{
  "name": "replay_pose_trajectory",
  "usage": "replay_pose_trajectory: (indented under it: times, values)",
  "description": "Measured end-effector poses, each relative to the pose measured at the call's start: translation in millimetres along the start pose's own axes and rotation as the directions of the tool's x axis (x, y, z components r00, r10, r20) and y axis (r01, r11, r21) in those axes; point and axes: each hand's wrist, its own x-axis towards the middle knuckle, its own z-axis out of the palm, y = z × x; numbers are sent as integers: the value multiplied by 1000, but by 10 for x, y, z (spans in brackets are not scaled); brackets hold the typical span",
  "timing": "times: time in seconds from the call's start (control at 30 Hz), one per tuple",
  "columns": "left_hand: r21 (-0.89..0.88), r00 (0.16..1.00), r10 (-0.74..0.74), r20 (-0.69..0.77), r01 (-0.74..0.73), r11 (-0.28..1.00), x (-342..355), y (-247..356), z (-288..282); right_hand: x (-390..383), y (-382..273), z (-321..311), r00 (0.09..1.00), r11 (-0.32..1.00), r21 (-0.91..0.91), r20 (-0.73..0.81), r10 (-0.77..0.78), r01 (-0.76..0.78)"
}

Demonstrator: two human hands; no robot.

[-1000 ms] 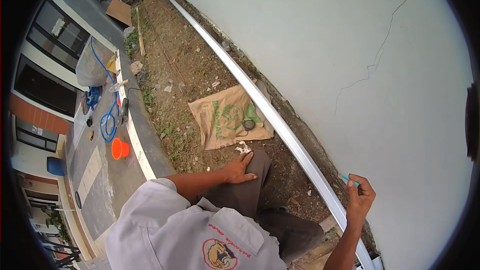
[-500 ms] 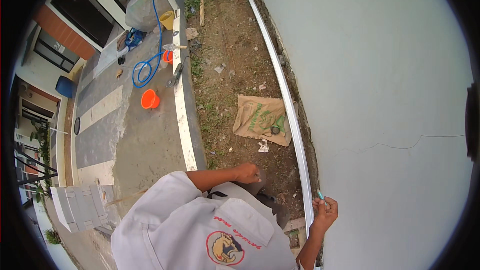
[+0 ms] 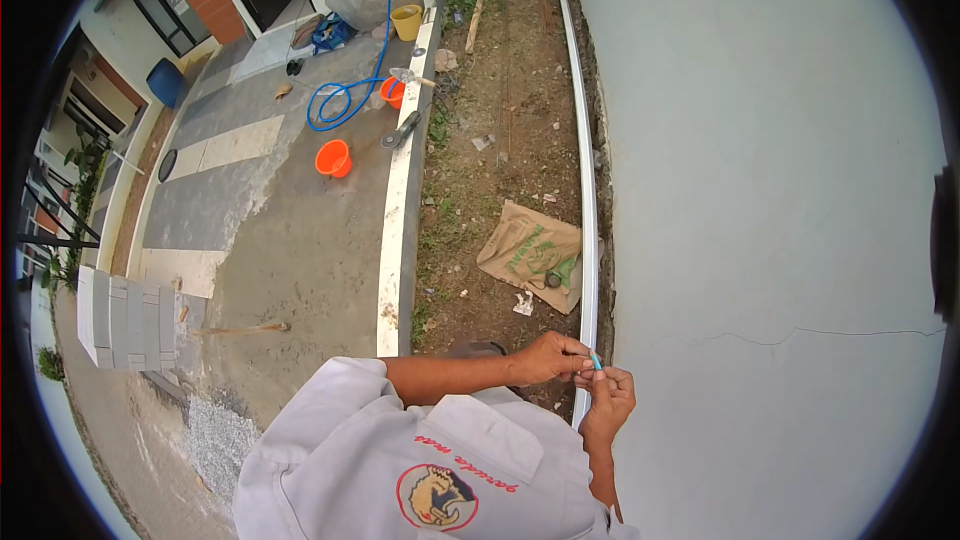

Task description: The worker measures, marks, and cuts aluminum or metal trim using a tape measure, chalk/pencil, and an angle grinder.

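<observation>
My left hand (image 3: pixel 551 361) has its fingers drawn together at the end of a small cyan stick (image 3: pixel 597 361), pinching at it or at something too small to make out. My right hand (image 3: pixel 607 404) grips the same stick from below, its fingertips almost against those of my left. Both are just over a long silver metal channel (image 3: pixel 584 170), which lies along the foot of the white wall (image 3: pixel 750 190). Beside the channel, a brown paper sack (image 3: pixel 510 250) lies on the soil, with a small dark round object (image 3: pixel 552 280) on it.
A low ledge (image 3: pixel 395 270) divides the soil strip from paving, carrying a dark tool (image 3: pixel 400 132). On the paving are orange buckets (image 3: pixel 333 159), a coiled blue hose (image 3: pixel 328 123), a yellow bucket (image 3: pixel 406 25) and pale stacked blocks (image 3: pixel 128 325). A plank (image 3: pixel 478 5) lies far up the soil.
My left hand has left my knee and risen rightward to the cyan stick. My right hand has moved inward to meet it. The view has swung round to line up with the wall.
</observation>
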Motion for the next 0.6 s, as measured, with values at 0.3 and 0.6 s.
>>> replay_pose_trajectory:
  times: [0.3, 0.6]
  values:
    - [-93, 954, 87, -288, -118, 989, -277, 33, -178, 72, 32, 107, 952, 992, -122, 301, 61, -25]
    - [-175, 878, 84, -472, -186, 967, -642, 540, -716, 405, -91, 311, 923, 948, -313, 348, 164, -51]
